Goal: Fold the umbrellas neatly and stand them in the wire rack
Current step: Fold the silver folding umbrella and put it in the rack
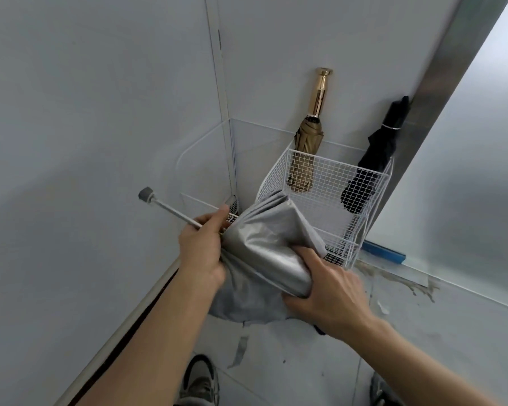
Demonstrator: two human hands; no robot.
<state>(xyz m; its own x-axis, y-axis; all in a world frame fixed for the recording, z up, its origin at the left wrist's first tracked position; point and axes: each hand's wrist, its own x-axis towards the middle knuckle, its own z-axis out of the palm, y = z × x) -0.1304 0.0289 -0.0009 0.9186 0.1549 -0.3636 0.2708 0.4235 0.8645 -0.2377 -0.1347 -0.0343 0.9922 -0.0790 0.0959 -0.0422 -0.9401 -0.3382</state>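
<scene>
**Desk:** What have the hands got?

**Operator:** I have the left hand (201, 247) curled round the grey umbrella (264, 247), right where the cloth gathers at its metal shaft (170, 210). The right hand (329, 291) grips the bunched cloth further along.

**Desk:** And where is that umbrella?

**Operator:** Outside the wire rack (329, 183), held in front of its near left corner. The shaft sticks out up and to the left and ends in a grey cap (145, 195). Loose cloth hangs below both hands.

**Desk:** What's in the rack?

**Operator:** I see two folded ones standing in it. A gold umbrella (308, 142) is at the back left, handle up against the wall. A black umbrella (376, 159) leans in the back right corner, beside the metal door frame (452, 83).

**Desk:** Anything around it?

**Operator:** A blue strip (383, 253) lies just right of the rack, and there's a shoe (200, 382) on the floor (291, 361) at the bottom edge.
</scene>
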